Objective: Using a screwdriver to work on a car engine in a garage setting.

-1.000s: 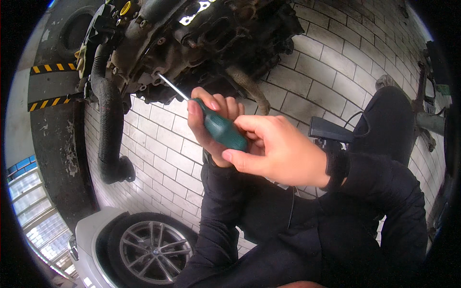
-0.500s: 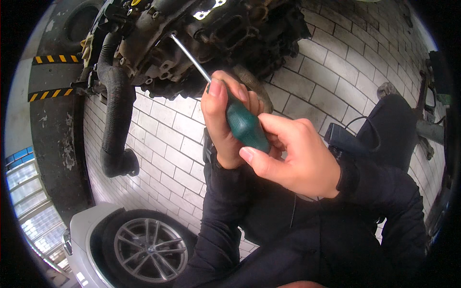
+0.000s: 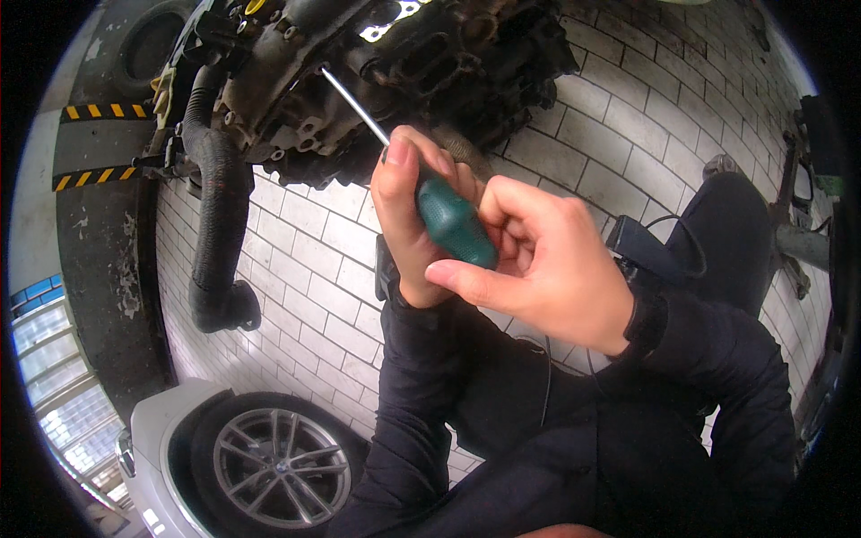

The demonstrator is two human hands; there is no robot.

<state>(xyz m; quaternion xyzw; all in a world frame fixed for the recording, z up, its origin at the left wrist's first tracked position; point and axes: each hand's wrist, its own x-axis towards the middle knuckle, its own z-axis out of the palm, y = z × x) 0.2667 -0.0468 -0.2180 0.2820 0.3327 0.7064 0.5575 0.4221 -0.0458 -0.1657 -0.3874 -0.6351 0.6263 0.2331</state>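
A screwdriver with a dark green handle [image 3: 455, 221] and a bright metal shaft slants up and left to the engine [image 3: 421, 76]. Its tip meets the dirty engine casing; the exact contact spot is too small to make out. My left hand [image 3: 401, 220] is wrapped round the front of the handle, close to the shaft. At the handle's rear end, my right hand [image 3: 560, 269] grips with thumb and curled fingers, the thumb lying below the butt. Part of the right fingers is hidden behind the handle.
A thick black hose [image 3: 220, 224] hangs from the engine's left side. Below left stands a light-coloured car with a spoked wheel [image 3: 282, 466]. White tiles [image 3: 601, 143] cover the floor. A striped dark post [image 3: 99, 233] rises at left, and metal stand parts [image 3: 798, 238] are at right.
Both hands and the screwdriver handle have shifted slightly up and left. My right hand has turned a little, its thumb sliding left under the butt. The screwdriver tip stays at the same spot.
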